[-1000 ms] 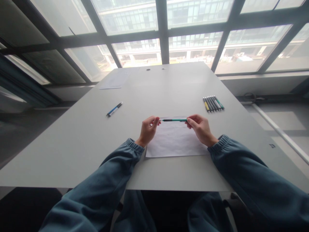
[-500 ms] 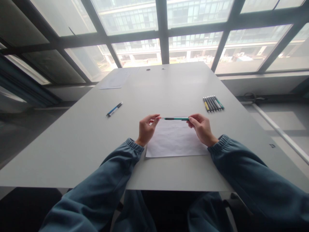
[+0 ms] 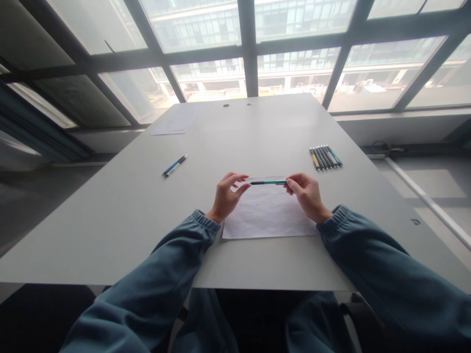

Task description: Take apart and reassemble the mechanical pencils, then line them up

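Note:
My right hand (image 3: 304, 195) pinches a slim green pen (image 3: 270, 182) at its clip end, between thumb and fingers. The pen lies level above a white sheet of paper (image 3: 270, 213), its dark grip end pointing left. At that end is my left hand (image 3: 228, 195), its thumb and fingers parted around the tip. The thumb is very close to the tip; whether it touches I cannot tell. Both wrists rest near the sheet's side edges.
To the right, several pens (image 3: 326, 158) lie side by side in a row. A blue pen and a dark one (image 3: 174, 166) lie together on the left. More paper (image 3: 174, 121) is at the table's far left, before the windows. The table's front edge (image 3: 272, 289) runs close to my lap.
My left fingers have parted from their pinch at the pen's tip, spreading open and shifting slightly right. The right hand and the pen have hardly moved.

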### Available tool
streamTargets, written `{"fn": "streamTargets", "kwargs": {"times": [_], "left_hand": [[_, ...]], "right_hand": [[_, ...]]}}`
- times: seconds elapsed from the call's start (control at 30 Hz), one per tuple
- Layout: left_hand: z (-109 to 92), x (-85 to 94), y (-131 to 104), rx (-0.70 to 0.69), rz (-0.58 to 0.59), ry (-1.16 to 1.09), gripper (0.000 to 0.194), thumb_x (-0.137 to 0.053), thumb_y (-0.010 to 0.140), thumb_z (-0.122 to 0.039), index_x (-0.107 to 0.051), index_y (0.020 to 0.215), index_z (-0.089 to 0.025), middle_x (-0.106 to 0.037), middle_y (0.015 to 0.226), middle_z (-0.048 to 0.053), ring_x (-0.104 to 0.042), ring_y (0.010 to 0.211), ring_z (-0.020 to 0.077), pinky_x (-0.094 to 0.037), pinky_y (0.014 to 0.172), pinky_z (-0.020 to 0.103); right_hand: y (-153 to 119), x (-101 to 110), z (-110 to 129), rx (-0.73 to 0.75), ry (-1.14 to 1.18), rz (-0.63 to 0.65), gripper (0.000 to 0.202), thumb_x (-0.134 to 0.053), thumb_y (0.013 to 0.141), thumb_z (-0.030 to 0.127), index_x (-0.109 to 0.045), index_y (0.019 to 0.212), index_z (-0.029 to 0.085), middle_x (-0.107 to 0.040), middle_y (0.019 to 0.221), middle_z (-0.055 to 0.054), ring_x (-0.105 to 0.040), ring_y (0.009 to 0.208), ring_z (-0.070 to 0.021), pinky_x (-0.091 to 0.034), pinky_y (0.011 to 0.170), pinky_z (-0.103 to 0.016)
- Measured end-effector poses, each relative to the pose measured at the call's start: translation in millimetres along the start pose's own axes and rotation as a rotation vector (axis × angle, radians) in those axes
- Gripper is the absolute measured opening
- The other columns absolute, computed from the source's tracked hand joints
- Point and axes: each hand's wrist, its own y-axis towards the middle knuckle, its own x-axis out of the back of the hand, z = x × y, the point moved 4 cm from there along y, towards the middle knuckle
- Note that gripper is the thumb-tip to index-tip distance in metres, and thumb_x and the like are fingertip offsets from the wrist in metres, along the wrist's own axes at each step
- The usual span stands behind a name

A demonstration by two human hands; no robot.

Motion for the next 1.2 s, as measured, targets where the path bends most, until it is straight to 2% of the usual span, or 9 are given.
{"fn": "streamTargets", "kwargs": {"times": [0.27, 0.6, 0.87, 1.07, 1.2], "left_hand": [[-1, -1.1, 0, -0.051, -0.001, 0.032, 0.012, -0.072, 0.090, -0.033, -0.074, 0.088, -0.021, -0.072, 0.087, 0.004, -0.066, 0.085, 0.0178, -0.052, 0.070, 0.030], [11, 2.8, 1, 0.034, -0.041, 0.104, 0.019, -0.063, 0.095, -0.036, -0.070, 0.088, -0.019, -0.068, 0.084, 0.003, -0.060, 0.074, 0.0151, -0.048, 0.066, 0.028], [19, 9.8, 1, 0.113, -0.179, 0.091, 0.020, -0.061, 0.095, -0.037, -0.066, 0.090, -0.019, -0.067, 0.088, 0.004, -0.060, 0.077, 0.0158, -0.047, 0.067, 0.026], [22, 11.8, 0, 0.171, -0.242, 0.042, 0.023, -0.059, 0.097, -0.040, -0.065, 0.092, -0.019, -0.068, 0.088, 0.005, -0.062, 0.079, 0.0165, -0.048, 0.066, 0.026], [17, 11.1, -1, 0.121, -0.194, 0.038, 0.032, -0.053, 0.100, -0.046, -0.065, 0.087, -0.019, -0.067, 0.086, 0.005, -0.062, 0.082, 0.0173, -0.048, 0.070, 0.028]], "right_hand": [[0, 1, 2, 0.018, -0.017, -0.001, 0.017, -0.073, 0.082, 0.034, -0.067, 0.083, 0.018, -0.068, 0.066, -0.002, -0.058, 0.057, -0.0132, -0.045, 0.054, -0.027], [8, 13, 0, 0.045, -0.024, -0.161, 0.009, -0.064, 0.080, 0.027, -0.064, 0.084, 0.019, -0.063, 0.064, 0.001, -0.053, 0.054, -0.0122, -0.041, 0.049, -0.026], [11, 25, -1, 0.112, -0.012, -0.354, 0.006, -0.059, 0.082, 0.026, -0.059, 0.086, 0.022, -0.058, 0.065, 0.002, -0.051, 0.053, -0.0123, -0.040, 0.048, -0.026], [11, 27, 2, 0.129, 0.023, -0.387, 0.006, -0.058, 0.082, 0.025, -0.059, 0.087, 0.022, -0.058, 0.066, 0.002, -0.052, 0.054, -0.0123, -0.041, 0.050, -0.026], [12, 26, -2, 0.098, 0.010, -0.371, 0.007, -0.060, 0.081, 0.027, -0.059, 0.085, 0.022, -0.059, 0.065, 0.002, -0.052, 0.054, -0.0121, -0.041, 0.049, -0.026]]}}
